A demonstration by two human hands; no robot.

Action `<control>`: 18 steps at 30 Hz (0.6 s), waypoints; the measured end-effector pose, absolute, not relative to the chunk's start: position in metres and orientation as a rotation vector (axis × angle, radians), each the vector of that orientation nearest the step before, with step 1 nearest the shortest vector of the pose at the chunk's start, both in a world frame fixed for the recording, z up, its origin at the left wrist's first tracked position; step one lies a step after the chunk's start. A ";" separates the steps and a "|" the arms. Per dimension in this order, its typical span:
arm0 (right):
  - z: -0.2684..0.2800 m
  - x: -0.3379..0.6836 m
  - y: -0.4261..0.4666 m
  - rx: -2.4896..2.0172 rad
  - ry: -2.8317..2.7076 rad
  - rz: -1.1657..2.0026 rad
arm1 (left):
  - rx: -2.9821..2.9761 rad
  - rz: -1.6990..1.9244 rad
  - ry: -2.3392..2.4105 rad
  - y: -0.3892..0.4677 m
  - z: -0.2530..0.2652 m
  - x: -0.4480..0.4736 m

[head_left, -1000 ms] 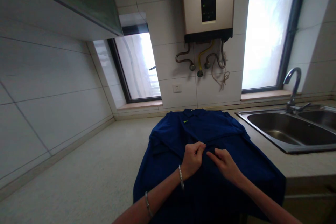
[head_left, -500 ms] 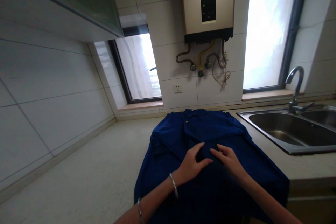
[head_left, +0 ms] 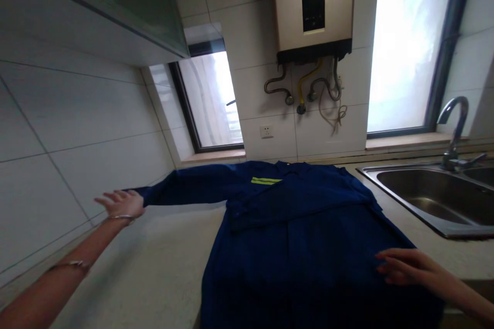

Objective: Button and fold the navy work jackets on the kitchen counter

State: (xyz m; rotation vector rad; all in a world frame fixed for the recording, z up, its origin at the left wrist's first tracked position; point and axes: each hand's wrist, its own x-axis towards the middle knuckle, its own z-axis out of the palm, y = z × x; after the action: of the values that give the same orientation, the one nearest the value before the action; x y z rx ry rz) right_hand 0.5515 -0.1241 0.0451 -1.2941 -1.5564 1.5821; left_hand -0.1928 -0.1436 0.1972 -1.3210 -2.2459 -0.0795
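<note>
A dark blue long-sleeved shirt (head_left: 309, 236) with a yellow-green stripe (head_left: 265, 181) on its chest lies spread on the pale countertop (head_left: 162, 272), its lower part hanging over the front edge. My left hand (head_left: 119, 204), with a bracelet at the wrist, is out to the left at the cuff of the left sleeve (head_left: 185, 187) and holds it stretched just above the counter. My right hand (head_left: 403, 267) rests with loose fingers on the shirt's right side, near the counter's edge.
A steel sink (head_left: 389, 175) with a curved tap (head_left: 455, 123) is set into the counter on the right. A water heater (head_left: 312, 5) with pipes hangs on the tiled back wall above a socket (head_left: 265, 131). A wall cupboard (head_left: 96, 5) overhangs the left.
Both hands left the middle of the shirt front. My left hand drew the left sleeve out to the left; my right hand slid to the shirt's right side.
</note>
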 end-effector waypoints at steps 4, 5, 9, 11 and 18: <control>0.028 0.556 -0.124 -1.297 -1.502 1.621 | -1.490 0.056 -2.354 -0.124 0.169 -0.158; 0.025 0.553 -0.125 -1.296 -1.518 1.623 | -1.722 -0.002 -2.304 -0.115 0.159 -0.139; 0.021 0.536 -0.132 -1.259 -1.631 1.595 | -2.343 -0.226 -1.974 -0.078 0.116 -0.059; 0.020 0.528 -0.139 -1.243 -1.688 1.571 | -2.429 -0.142 -1.784 -0.067 0.094 -0.028; 0.018 0.525 -0.170 -1.308 -1.764 1.478 | -2.221 0.117 -1.793 -0.049 0.047 0.019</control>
State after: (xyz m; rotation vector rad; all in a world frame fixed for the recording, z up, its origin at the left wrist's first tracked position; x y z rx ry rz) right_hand 0.5246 -0.1705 0.0179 -1.3079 -1.7640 1.4777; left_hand 0.0191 -0.0485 0.0465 -2.2215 -1.7934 0.1169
